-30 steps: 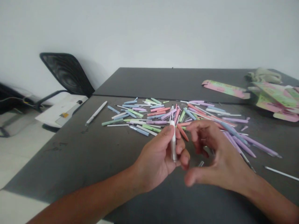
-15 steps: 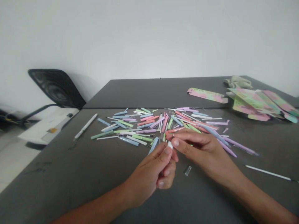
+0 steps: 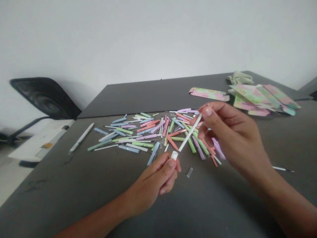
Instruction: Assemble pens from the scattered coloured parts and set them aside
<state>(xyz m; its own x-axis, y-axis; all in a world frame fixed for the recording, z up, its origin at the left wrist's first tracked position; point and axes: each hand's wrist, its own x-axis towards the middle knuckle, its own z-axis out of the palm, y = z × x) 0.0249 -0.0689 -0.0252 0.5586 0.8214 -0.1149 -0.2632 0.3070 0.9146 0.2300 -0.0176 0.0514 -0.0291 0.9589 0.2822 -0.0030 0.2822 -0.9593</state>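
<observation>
I had the slim white rod (image 3: 190, 133) pinched near its upper end by the thumb and fingers of the right hand (image 3: 232, 135), slanting down toward the left hand (image 3: 157, 177). That one was wrapped around a white tube (image 3: 174, 155), only its mouth end showing; the rod's lower tip stood just beside that mouth, though on my feed I could not tell whether they touched. I judged both to be light, stiff plastic, smooth enough to slip, the rod thin enough to bend under a sideways push. It suited a gentle pinch high up; the tube wanted a firm hold just below its rim. Near the left hand, a short clear sleeve (image 3: 189, 172) lay on the dark table (image 3: 99, 191), with scattered coloured pen parts (image 3: 143, 144) beyond and printed cartons (image 3: 257, 96) farther off.
</observation>
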